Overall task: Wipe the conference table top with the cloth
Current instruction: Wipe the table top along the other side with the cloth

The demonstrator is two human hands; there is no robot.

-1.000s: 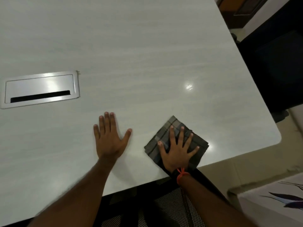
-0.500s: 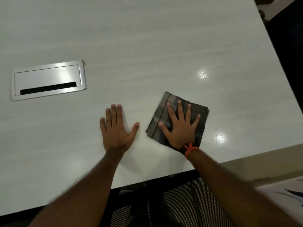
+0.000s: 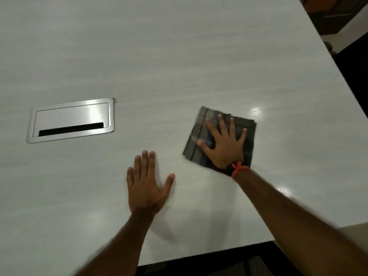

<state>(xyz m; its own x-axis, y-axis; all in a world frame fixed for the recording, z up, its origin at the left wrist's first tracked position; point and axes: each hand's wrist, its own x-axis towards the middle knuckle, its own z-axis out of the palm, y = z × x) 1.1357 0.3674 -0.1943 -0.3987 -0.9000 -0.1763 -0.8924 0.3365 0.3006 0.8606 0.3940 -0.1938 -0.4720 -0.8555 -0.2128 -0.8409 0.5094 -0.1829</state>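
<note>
The pale, glossy conference table top [image 3: 179, 56] fills most of the view. A folded grey checked cloth [image 3: 196, 136] lies flat on it, right of centre. My right hand [image 3: 225, 144] presses down on the cloth with fingers spread and straight; an orange thread circles that wrist. My left hand [image 3: 147, 186] rests flat on the bare table to the left of the cloth, fingers straight, holding nothing.
A silver cable-access hatch [image 3: 70, 120] with a dark slot is set into the table at the left. The table's right edge runs diagonally at the upper right, with dark furniture [image 3: 338, 14] beyond. A black mesh chair [image 3: 239, 265] sits below the near edge.
My right hand has pushed the cloth away from the near edge, farther onto the table. My left hand stays flat on the table.
</note>
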